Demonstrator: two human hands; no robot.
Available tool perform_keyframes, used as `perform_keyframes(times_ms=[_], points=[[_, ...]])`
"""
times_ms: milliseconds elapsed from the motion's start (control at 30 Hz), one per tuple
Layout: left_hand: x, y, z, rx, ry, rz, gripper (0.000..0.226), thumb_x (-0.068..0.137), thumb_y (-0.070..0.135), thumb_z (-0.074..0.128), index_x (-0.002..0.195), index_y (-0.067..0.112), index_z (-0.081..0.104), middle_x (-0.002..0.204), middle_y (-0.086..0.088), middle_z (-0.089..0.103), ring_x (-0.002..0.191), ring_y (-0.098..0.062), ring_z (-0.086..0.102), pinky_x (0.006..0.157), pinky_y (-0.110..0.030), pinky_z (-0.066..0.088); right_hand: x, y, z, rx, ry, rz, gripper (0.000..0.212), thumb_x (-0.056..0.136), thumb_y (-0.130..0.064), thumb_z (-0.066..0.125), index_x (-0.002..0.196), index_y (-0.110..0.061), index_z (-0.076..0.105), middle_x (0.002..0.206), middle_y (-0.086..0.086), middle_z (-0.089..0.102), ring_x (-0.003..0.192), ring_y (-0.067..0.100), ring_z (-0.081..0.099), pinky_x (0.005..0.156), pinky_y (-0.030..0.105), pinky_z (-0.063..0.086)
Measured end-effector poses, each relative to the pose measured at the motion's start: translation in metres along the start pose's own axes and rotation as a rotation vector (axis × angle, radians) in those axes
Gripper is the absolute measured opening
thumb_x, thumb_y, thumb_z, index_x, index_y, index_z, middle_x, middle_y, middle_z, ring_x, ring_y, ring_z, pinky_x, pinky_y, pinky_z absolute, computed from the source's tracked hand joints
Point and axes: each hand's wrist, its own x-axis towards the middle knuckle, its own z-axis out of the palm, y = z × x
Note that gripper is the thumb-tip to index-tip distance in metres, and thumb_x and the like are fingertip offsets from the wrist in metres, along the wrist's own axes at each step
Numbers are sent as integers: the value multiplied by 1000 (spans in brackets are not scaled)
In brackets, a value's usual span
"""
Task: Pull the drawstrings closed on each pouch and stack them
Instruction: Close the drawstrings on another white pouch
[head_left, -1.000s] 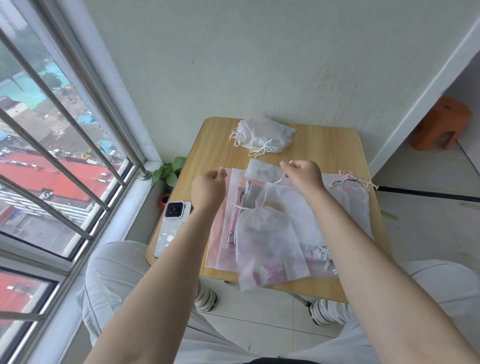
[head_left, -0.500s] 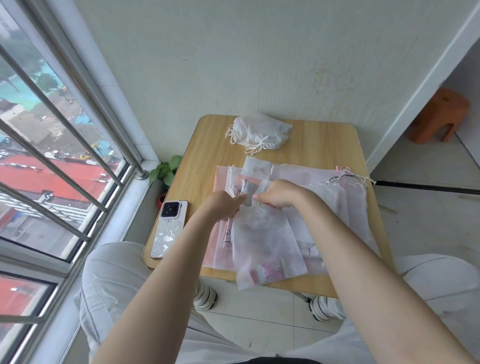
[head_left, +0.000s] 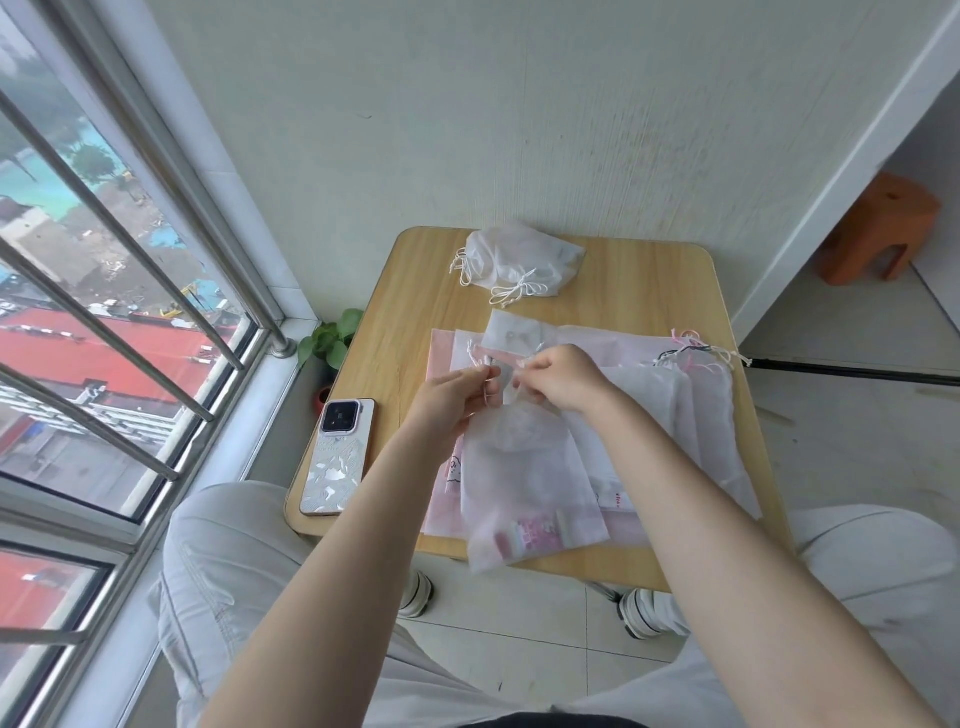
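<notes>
The white pouch (head_left: 524, 478) lies on the table's (head_left: 649, 291) near edge, its mouth gathered. Both hands, left hand (head_left: 451, 397) and right hand (head_left: 563, 379), pinch its drawstrings there, probably to cinch it. Cinched pouches (head_left: 519, 260) wait stacked at the table's far edge.
</notes>
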Motion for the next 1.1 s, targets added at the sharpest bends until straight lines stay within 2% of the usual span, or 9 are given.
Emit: perform_keyframes(times_ms=[100,200,333,400,500,633,800,933,1100], points=[[-1,2,4,235,43,31,17,93,19,62,93,6,73,62,1,60,56,-13,52,67,-26,39,0,-8,-3,148,161,-77,22,88,-21,63,78,-6,74,70,7,68,66,12,60,75,31,52],[-1,9,9,393,-91,27,23,92,25,61,96,9,77,62,1,56,57,-12,46,73,-29,36,-3,-20,-5,188,215,-152,21,86,-25,66,76,-10,77,76,1,74,76,7,64,76,25,50],[-5,15,16,479,-322,59,29,95,31,56,81,19,78,67,-2,50,59,-12,41,66,-24,34,-8,-30,-5,217,90,-135,23,89,-26,64,76,-11,75,64,3,68,56,12,59,48,23,48],[-4,16,18,489,-273,94,31,98,28,55,76,16,75,64,-1,49,54,-10,41,59,-21,34,-6,-28,-4,167,71,-83,30,92,-27,59,76,-5,72,52,-3,61,47,13,54,46,23,45],[5,14,16,420,-104,84,27,97,25,57,90,7,75,62,0,51,52,-10,41,54,-19,34,-4,-22,-9,-85,100,12,42,93,-37,50,75,-5,70,50,-4,55,51,15,51,53,26,40],[13,12,11,319,48,62,20,95,16,59,96,5,75,64,0,59,55,-11,47,60,-18,41,-12,-19,-23,-210,30,17,41,88,-47,60,68,-13,70,50,-8,43,51,11,40,52,26,32],[13,8,8,259,43,50,23,88,16,70,101,-3,73,73,-4,65,62,-14,52,66,-22,45,-18,-19,-19,-58,-223,-5,30,83,-33,72,86,-4,70,65,5,50,58,18,42,50,23,34],[12,8,5,269,-11,32,22,83,12,73,97,-5,72,79,-8,63,67,-17,52,76,-31,42,-22,-19,-16,-131,-283,-1,15,85,-23,69,80,-9,68,64,4,52,53,18,41,50,23,34],[9,11,5,310,-31,30,25,83,5,71,106,-5,71,81,1,69,73,-18,56,75,-27,48,-28,-24,-18,-122,-326,-28,9,85,-15,69,79,-9,71,39,-24,45,39,5,34,44,18,25]])
